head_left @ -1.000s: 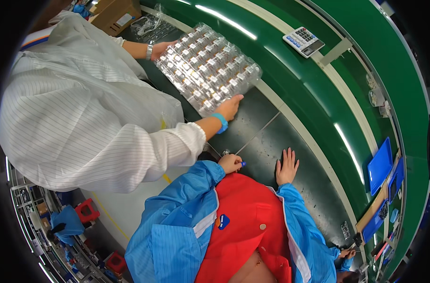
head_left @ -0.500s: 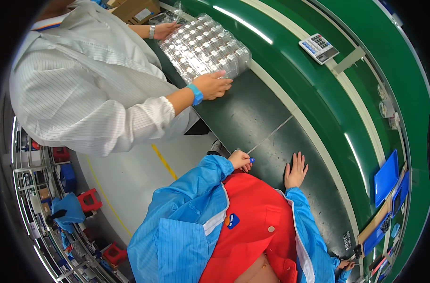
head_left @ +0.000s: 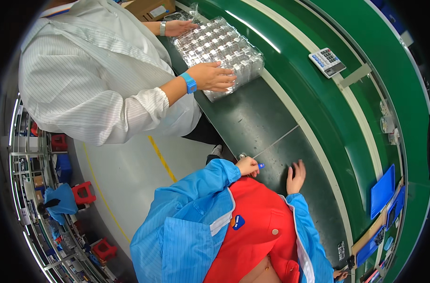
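My left hand (head_left: 248, 167) is closed at the near edge of the dark green bench (head_left: 271, 120), with a small blue object (head_left: 261, 165) poking out from its fingers. Its kind is too small to make out. My right hand (head_left: 296, 178) holds nothing and has its fingers apart, over the bench top or touching it. Farther up the bench, a co-worker's hands (head_left: 214, 77) rest on a clear plastic-wrapped pack (head_left: 219, 45) of silvery trays with rows of small parts.
A calculator (head_left: 327, 62) lies beyond the green conveyor belt (head_left: 314, 101). Blue trays (head_left: 383, 191) stand at the far right. The co-worker in a white striped coat (head_left: 102, 89) stands at the left. A cardboard box (head_left: 151, 8) sits at the top, and red stools (head_left: 84, 193) stand behind.
My right hand's fingers have curled a little from lying flat. The co-worker's nearer hand has moved onto the top of the wrapped pack. The whole view has shifted slightly.
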A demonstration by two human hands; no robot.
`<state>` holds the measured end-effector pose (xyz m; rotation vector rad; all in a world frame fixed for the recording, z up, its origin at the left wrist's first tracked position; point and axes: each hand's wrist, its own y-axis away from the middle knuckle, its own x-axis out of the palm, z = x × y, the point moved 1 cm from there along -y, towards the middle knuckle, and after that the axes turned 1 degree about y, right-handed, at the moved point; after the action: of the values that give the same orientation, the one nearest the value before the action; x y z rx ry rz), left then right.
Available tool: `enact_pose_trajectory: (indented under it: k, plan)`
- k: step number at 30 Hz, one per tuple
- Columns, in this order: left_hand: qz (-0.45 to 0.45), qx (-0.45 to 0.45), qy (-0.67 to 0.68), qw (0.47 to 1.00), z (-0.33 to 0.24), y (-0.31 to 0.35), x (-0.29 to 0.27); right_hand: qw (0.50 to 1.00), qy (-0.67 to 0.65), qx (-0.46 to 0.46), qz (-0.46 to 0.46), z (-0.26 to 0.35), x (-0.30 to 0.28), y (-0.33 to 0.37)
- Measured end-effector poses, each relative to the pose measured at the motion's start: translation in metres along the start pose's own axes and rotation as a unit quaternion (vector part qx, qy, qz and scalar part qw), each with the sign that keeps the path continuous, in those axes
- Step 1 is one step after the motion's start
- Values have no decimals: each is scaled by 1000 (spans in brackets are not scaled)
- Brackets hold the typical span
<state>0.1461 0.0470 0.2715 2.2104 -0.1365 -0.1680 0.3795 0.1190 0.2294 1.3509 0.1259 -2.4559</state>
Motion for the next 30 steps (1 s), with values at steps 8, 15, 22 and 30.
enact_pose_trajectory:
  k: [8, 15, 22, 30]
  plan:
    - [-34, 150, -25, 988, -63, 19, 13, 743, -594, 133, 279, 70, -36, -31]
    - [-12, 176, -12, 984, -62, 32, 17, 627, -665, 185, 361, 68, -37, -25]
    - [105, 159, 87, 978, -67, 51, 17, 508, -756, 165, 379, 74, -33, -9]
    - [76, 52, 276, 957, -72, 65, 21, 686, -659, 179, 250, 85, -47, -10]
